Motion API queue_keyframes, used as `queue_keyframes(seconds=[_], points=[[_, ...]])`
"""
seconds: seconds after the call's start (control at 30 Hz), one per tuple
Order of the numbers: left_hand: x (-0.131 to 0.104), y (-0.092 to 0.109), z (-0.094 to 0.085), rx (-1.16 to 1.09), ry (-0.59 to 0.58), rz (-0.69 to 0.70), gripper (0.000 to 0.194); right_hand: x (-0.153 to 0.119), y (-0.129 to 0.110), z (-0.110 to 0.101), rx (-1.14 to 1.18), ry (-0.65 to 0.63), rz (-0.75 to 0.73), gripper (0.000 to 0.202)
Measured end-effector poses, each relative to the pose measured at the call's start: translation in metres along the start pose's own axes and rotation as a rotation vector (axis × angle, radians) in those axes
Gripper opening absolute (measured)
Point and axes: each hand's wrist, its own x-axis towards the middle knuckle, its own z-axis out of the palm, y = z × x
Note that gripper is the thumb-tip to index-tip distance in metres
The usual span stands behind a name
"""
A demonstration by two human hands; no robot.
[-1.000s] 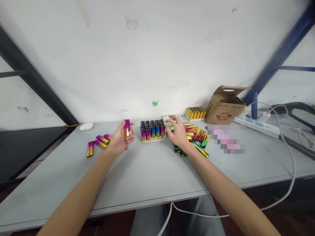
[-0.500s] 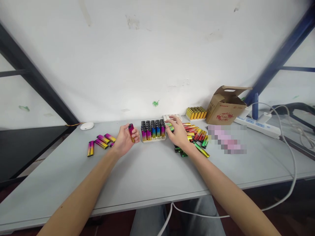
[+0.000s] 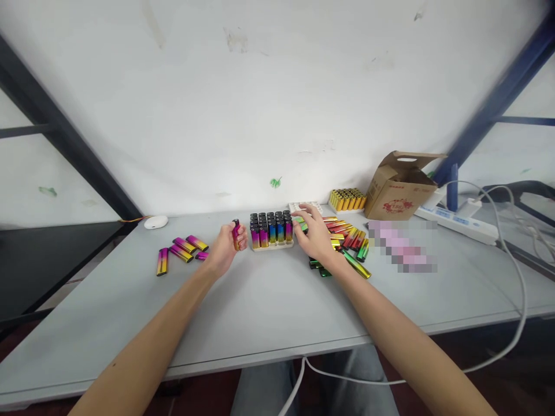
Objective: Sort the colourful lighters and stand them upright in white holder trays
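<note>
A purple-and-gold lighter (image 3: pixel 236 234) is held roughly upright in the closed grip of the left hand (image 3: pixel 229 247), just above the surface (image 3: pixel 260 312) and to the left of the white tray (image 3: pixel 273 246). In that tray, black-topped lighters (image 3: pixel 272 228) are stood in rows. The right hand (image 3: pixel 314 232) is placed beside the tray's right side, its fingers spread and its grip open, partly over a loose pile of red, green and gold lighters (image 3: pixel 349 237). More purple-and-gold lighters (image 3: pixel 182 245) are laid flat to the left of the left hand.
</note>
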Motion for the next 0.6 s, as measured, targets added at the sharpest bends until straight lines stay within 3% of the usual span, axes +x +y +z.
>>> queue_keyframes(seconds=[0.4,0.6], points=[[-0.0043,0.0031,0.0013,-0.151,-0.102,-0.003,0.026,0.0002,0.0011,0.0002,-0.009,0.005,-0.001,0.025],[-0.0085,0.0060,0.0004,-0.163,-0.221,-0.076,0.032,0.0006,0.0012,-0.0014,-0.005,0.009,0.007,0.024]])
